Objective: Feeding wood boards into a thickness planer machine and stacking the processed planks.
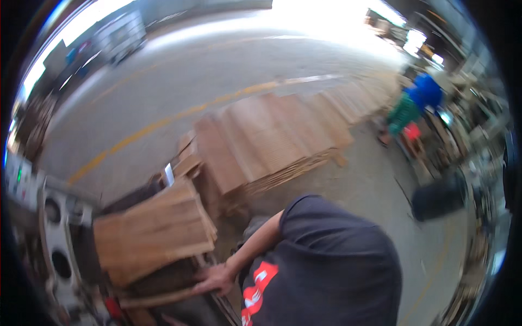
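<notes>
My right arm, in a dark short sleeve, reaches across to the lower left. My right hand [215,278] lies with its fingers apart at the end of a narrow wooden strip [155,299], beside the dark edge of a machine or stand; motion blur hides the exact contact. Just beyond it rests a small stack of thin wooden sheets [155,228], slightly fanned. At the bottom edge, a blurred skin-coloured patch may be part of my left hand; its fingers cannot be made out.
A long row of overlapping wood sheets [261,138] stretches toward the far right. A grey machine frame [57,244] with round openings stands at left. A person in blue and green [416,103] bends at the right, near a black drum [439,196]. A yellow line [147,130] crosses the floor.
</notes>
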Demonstrator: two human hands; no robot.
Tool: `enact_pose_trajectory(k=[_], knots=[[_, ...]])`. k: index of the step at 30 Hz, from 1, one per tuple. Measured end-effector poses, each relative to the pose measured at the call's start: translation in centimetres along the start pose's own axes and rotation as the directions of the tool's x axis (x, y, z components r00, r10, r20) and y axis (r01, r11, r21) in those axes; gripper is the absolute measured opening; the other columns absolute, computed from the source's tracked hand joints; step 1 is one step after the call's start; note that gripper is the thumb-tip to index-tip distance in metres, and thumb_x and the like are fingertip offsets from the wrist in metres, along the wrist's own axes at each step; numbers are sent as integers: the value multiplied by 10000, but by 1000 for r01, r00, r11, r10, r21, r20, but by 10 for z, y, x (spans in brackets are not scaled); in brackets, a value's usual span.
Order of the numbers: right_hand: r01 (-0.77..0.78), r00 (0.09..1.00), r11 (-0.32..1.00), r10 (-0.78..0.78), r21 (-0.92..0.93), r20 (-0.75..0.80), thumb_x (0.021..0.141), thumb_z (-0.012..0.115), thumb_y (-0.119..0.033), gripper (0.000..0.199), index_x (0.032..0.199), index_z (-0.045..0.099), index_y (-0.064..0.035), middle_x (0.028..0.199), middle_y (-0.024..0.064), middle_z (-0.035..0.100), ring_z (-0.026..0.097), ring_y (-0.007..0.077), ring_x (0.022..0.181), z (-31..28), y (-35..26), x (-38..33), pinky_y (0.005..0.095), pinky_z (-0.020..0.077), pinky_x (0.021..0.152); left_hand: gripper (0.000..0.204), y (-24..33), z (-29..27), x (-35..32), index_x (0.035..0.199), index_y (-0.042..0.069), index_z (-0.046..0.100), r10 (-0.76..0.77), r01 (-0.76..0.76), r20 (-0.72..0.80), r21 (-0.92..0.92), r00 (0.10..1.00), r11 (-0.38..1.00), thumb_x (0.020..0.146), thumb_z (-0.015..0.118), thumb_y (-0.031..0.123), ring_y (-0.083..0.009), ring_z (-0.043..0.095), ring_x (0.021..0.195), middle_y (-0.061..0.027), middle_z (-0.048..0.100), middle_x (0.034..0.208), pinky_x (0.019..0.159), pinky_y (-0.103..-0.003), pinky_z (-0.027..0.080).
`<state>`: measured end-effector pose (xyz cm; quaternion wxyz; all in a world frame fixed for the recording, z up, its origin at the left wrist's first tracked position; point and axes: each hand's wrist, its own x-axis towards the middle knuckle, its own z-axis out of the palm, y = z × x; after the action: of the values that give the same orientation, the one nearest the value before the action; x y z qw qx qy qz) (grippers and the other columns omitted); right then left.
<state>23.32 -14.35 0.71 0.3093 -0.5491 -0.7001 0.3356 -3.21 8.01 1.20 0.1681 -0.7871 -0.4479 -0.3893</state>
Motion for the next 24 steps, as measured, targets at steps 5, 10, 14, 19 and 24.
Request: enact_pose_trajectory(k=[5,10,14,19,24], knots=[[-4,959,1000,-1,17,282,847,782,-361,959,1603,271,-66,1511,324,445,443,496,1394,-43,-15,8,539,441,1117,598,35,-19,-12,1295,41,620,-204,147,192,273,960,951,925,746,493,-369,579,1223,-169,626,1273,1061,-503,458],[247,968,958,-252,-149,-19,835,802,-308,586,1328,620,-50,1463,263,514,478,441,1375,-116,-15,-1,527,411,1128,510,74,-21,-54,1297,20,586,-289,271,247,104,925,957,934,726,350,-415,408,1441,-228,568,1438,1160,-539,331],[188,934,930,-268,-314,-235,803,829,-346,619,1305,625,-47,1437,287,509,454,469,1372,-160,-14,6,576,367,1138,544,95,-30,-67,1322,21,570,-488,460,160,184,858,869,943,726,377,-413,381,1459,-209,564,1444,1155,-557,317],[-146,907,829,-105,-539,-407,841,813,-414,745,1434,527,-63,1490,329,440,425,497,1383,-185,11,15,610,336,1139,521,97,-38,-70,1312,22,582,-570,534,148,223,808,815,937,739,348,-408,396,1449,-181,591,1411,1157,-549,321],[-341,867,852,121,-397,-484,901,765,-437,757,1496,464,-76,1526,330,416,429,505,1376,-206,65,27,615,340,1127,355,147,-43,-39,1253,29,631,-473,472,-91,-26,876,881,935,725,156,-405,526,1329,-164,645,1325,1150,-513,368]])
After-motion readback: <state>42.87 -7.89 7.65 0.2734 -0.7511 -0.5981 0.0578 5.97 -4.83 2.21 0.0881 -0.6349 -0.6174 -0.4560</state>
